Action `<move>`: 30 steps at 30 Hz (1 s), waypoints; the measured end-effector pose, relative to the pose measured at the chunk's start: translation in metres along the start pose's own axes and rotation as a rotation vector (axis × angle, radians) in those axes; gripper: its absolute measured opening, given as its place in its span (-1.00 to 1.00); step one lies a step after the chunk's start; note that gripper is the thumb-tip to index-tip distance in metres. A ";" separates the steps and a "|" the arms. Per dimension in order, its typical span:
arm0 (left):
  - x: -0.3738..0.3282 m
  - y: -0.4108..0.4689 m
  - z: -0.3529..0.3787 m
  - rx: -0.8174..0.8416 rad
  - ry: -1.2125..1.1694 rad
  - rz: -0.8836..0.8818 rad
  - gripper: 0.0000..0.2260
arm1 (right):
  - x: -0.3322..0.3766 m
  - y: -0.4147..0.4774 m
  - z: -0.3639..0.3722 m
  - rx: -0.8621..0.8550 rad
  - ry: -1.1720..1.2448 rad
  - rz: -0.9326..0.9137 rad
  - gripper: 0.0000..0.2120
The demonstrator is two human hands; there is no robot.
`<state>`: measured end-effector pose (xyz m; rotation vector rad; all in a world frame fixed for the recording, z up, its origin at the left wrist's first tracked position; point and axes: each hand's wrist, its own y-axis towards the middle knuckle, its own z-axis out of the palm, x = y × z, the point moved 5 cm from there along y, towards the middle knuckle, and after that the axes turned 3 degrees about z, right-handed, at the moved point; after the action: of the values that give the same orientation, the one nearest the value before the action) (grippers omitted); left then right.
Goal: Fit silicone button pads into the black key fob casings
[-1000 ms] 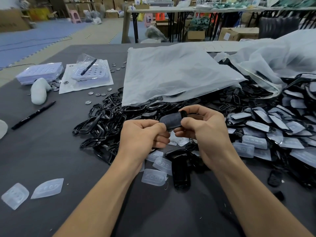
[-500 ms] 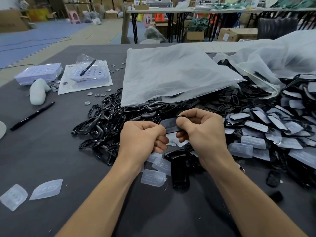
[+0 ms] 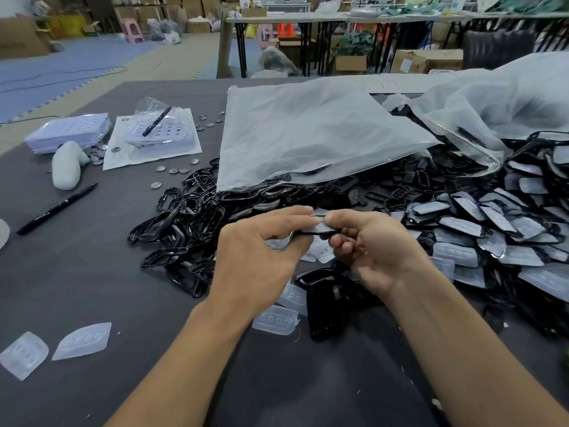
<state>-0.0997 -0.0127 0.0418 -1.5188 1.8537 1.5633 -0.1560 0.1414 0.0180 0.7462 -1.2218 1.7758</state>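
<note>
A black key fob casing (image 3: 318,232), a silicone pad (image 3: 320,224) on top, is held above the surface (image 3: 92,272). The left grip (image 3: 261,251) and right grip (image 3: 375,251) each pinch an end (fingertips nearly meeting). Loose pads (image 3: 275,320) lie beneath.

Small assembly workshop, cardboard boxes (image 3: 426,60) stacked under folding tables (image 3: 308,18), black casings (image 3: 191,211) heaped in bulk on worktable (image 3: 92,257)

You have tipped the casing (image 3: 317,232) from face-up to edge-on, lying level between your hands. Your left grip (image 3: 261,251) has loosened from a fist, its fingers reaching over the top, and your right grip (image 3: 375,248) has rolled to show its curled fingers.
</note>
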 end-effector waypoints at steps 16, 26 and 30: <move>0.027 0.000 0.010 0.172 -0.847 -0.715 -0.83 | 0.004 -0.003 0.002 0.150 -0.060 -0.023 -0.89; 0.032 0.001 0.009 0.199 -0.888 -0.723 -0.87 | 0.003 -0.001 0.000 0.199 -0.015 0.029 -0.59; 0.033 0.001 0.010 0.139 -0.850 -0.711 -0.89 | 0.000 0.001 -0.003 0.236 -0.031 0.042 -0.62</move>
<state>-0.1175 -0.0218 0.0137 -1.0097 0.8045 1.3509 -0.1573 0.1437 0.0164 0.8902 -1.0652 1.9718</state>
